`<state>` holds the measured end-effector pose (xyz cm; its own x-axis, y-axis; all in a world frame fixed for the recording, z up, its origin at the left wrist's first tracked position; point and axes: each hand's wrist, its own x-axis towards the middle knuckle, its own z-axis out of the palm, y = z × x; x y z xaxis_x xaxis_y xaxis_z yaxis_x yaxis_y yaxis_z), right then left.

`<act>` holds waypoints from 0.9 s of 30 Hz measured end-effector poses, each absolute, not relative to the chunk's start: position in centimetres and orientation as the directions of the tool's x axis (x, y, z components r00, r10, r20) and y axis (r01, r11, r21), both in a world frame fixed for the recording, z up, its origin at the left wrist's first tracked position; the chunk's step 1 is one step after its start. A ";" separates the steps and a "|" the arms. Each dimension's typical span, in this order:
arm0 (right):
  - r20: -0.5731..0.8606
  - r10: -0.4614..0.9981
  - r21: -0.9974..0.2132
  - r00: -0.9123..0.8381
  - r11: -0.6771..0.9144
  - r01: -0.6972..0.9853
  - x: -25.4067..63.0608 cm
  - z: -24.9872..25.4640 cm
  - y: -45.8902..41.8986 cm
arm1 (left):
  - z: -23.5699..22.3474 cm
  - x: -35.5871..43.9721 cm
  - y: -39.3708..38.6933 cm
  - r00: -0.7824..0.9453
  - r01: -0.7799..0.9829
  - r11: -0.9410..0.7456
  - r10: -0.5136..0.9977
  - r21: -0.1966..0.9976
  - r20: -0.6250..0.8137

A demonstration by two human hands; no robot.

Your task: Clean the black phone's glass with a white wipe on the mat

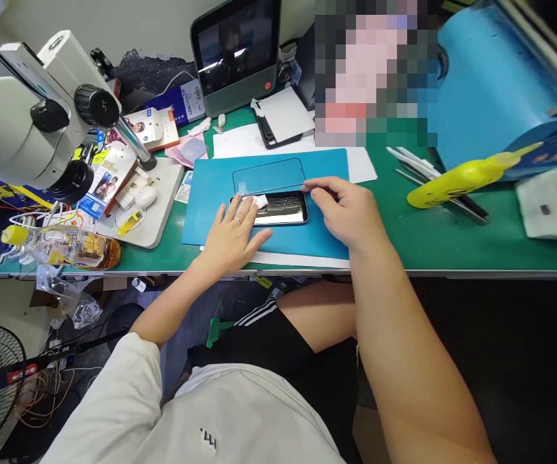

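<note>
A black-framed smartphone [285, 207] lies flat on a blue mat [210, 187], its glossy face showing bright reflections. Under the bent fingertips of my left hand [232, 235], a small white cloth [260, 201] is held down against the phone's left part. The thumb stands apart, and a ring is on one finger. My right hand [348, 209] is closed at the phone's upper right corner, index finger and thumb reaching to its edge; the exact contact is partly hidden. Just beyond the phone lies a clear, black-edged glass panel [268, 174].
A microscope [60, 116] overhangs the left side, above boxes and a bottle [66, 247]. At the back stand a screen [237, 48] and a phone under white card [285, 116]. On the right lie tweezers [416, 164], a yellow squeeze bottle [466, 180] and a blue machine [495, 90].
</note>
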<state>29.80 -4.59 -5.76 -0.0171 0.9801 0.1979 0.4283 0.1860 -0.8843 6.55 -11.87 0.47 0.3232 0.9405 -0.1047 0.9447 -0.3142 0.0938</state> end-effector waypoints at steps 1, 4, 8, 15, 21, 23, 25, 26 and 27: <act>0.207 0.978 -0.883 -0.015 0.193 0.427 29.7 -5.7 -4.6 | 0.4 6.8 -11.6 0.326 0.943 -0.317 0.940 0.097 -0.096; 0.220 0.975 -0.887 -0.016 0.207 0.412 29.6 -5.3 -4.4 | 0.2 7.3 -12.0 0.322 0.944 -0.315 0.945 0.101 -0.064; 0.207 0.978 -0.887 -0.034 0.202 0.415 29.7 -5.2 -4.2 | 0.0 6.4 -14.5 0.328 0.941 -0.323 0.944 0.101 -0.043; 0.227 0.972 -0.863 -0.062 0.230 0.450 29.8 -5.2 -4.2 | -0.2 5.9 -12.7 0.274 0.958 -0.265 0.959 0.113 -0.071; 0.223 0.973 -0.872 -0.059 0.227 0.433 29.7 -5.1 -4.2 | -0.5 6.4 -14.4 0.266 0.960 -0.261 0.963 0.098 -0.046; 0.222 0.974 -0.874 -0.054 0.223 0.432 29.7 -5.2 -4.1 | -0.5 6.1 -14.1 0.274 0.958 -0.268 0.961 0.101 -0.047; 0.220 0.974 -0.874 -0.051 0.220 0.433 29.8 -5.2 -4.1 | -0.3 5.8 -12.9 0.264 0.960 -0.257 0.963 0.114 -0.046; 0.217 0.975 -0.875 -0.050 0.217 0.432 29.8 -5.2 -4.1 | -0.3 5.7 -12.2 0.261 0.959 -0.254 0.964 0.124 -0.047; 0.213 0.976 -0.877 -0.048 0.212 0.432 29.7 -5.2 -4.1 | -0.2 5.7 -11.8 0.261 0.959 -0.253 0.964 0.131 -0.048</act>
<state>29.73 -4.07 -5.21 -0.0484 0.9760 0.2125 0.4318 0.2123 -0.8766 5.70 -11.75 -0.25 0.2606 0.9642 -0.0483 0.9586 -0.2525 0.1314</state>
